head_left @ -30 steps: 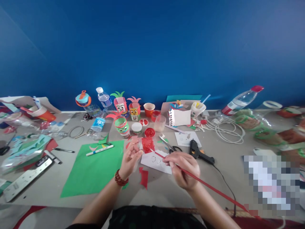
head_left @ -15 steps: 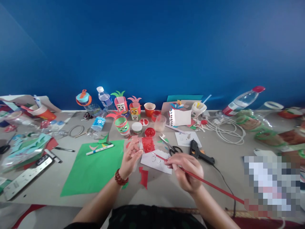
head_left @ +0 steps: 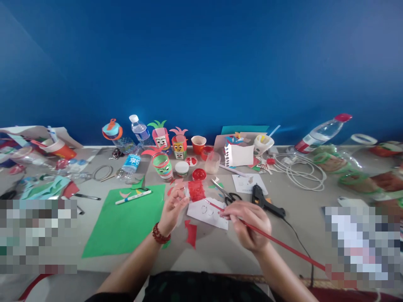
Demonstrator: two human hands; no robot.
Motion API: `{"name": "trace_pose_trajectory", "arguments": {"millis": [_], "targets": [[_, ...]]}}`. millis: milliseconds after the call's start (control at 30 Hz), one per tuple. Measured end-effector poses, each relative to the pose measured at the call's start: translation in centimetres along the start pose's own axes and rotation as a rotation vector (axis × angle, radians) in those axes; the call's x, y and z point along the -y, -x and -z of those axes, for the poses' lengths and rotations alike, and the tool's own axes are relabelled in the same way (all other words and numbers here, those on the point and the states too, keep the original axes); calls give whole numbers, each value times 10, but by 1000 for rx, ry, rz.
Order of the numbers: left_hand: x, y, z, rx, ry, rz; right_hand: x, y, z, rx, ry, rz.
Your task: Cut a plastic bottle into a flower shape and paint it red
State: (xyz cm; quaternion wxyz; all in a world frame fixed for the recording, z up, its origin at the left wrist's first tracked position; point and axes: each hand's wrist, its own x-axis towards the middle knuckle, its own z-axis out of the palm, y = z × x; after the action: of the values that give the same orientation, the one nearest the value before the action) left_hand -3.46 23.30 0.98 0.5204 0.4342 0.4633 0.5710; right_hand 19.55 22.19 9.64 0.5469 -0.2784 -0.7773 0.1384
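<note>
My left hand (head_left: 174, 209), with a red beaded bracelet at the wrist, has its fingers closed on the pale end of a red-painted clear plastic piece (head_left: 197, 191), whose full shape I cannot make out. In my right hand (head_left: 250, 224) is a long red paintbrush (head_left: 288, 246), its tip by the lower right edge of the painted piece. Whether the bristles touch it is hard to see. Just behind stands an open jar of red paint (head_left: 199, 174). Under the brush tip lies white paper (head_left: 208, 214) with drawn circles; red paper scraps (head_left: 191, 234) are nearer me.
Green paper (head_left: 126, 224) with a marker (head_left: 133, 197) lies left. Scissors (head_left: 231, 197) and a corded glue gun (head_left: 266, 203) are close to my right hand. Decorated cups (head_left: 161, 167), a translucent cup (head_left: 212, 162) and bottles (head_left: 139, 129) stand behind; a coiled cable (head_left: 299, 172) lies right.
The brush tip has moved slightly right, off the edge of the red piece. The view has shifted a little; both hands keep their grip.
</note>
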Motion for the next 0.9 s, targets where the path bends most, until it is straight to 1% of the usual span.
{"name": "trace_pose_trajectory", "arguments": {"millis": [100, 233, 367, 467, 533, 733, 900], "targets": [[-1, 0, 0, -15, 38, 28, 2, -1, 2, -25, 0, -21], [-2, -1, -2, 4, 189, 79, 2, 0, 2, 33, -20, -10], [-1, -3, -4, 19, 299, 131, 0, 3, 4, -22, 19, -5], [0, -4, -4, 30, 355, 153, 0, 4, 3, -3, 3, -12], [0, -4, -4, 36, 370, 157, 0, 4, 2, 18, -8, 1], [3, -4, -3, 49, 390, 157, 0, 4, 1, -19, 33, 1], [1, -4, -4, 43, 401, 162, -2, 5, 0, 13, 17, -12]]}}
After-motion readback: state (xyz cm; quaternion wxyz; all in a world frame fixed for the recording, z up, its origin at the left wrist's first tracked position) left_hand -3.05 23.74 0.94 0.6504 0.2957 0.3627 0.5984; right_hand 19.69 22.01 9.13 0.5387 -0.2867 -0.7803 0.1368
